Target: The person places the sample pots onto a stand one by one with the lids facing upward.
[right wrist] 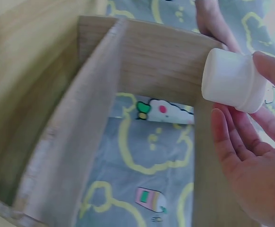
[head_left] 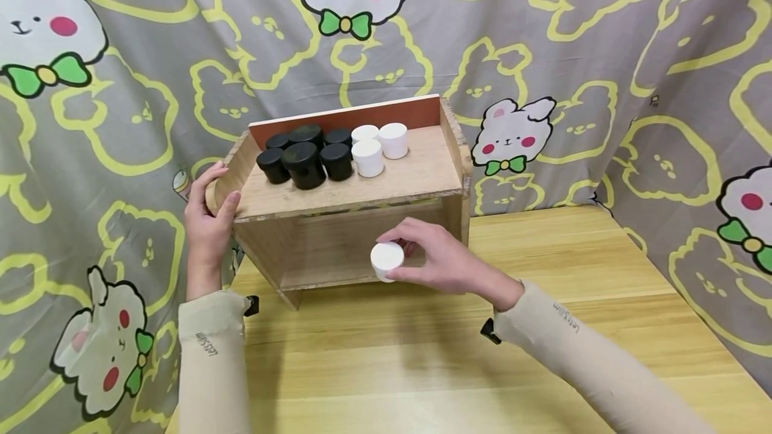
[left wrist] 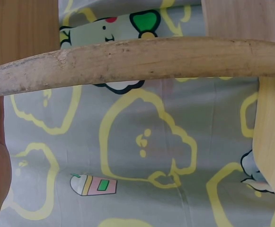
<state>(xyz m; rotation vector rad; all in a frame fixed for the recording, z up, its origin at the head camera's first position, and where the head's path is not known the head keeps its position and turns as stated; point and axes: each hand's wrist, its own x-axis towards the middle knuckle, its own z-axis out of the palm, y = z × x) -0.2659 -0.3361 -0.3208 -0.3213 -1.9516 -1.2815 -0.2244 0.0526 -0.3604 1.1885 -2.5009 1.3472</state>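
Observation:
My right hand [head_left: 431, 256] pinches a white lidded jar [head_left: 387, 260] between thumb and fingers, in front of the wooden shelf's open lower part. In the right wrist view the same jar [right wrist: 229, 80] lies tilted sideways in the fingers. My left hand [head_left: 209, 220] grips the left side panel of the shelf [head_left: 416, 176] near its top corner. Upon the shelf's upper board, several black jars [head_left: 304, 165] stand grouped at the left. Beside them to the right are three white jars [head_left: 368, 157]. The left wrist view shows mostly a wooden edge [left wrist: 137, 59] and little of the hand.
The shelf stands on a wood-grain table [head_left: 374, 360] and has a raised back board [head_left: 416, 114] and side panels. A grey patterned curtain [head_left: 579, 32] hangs behind and to both sides. The table's right edge runs beside the curtain.

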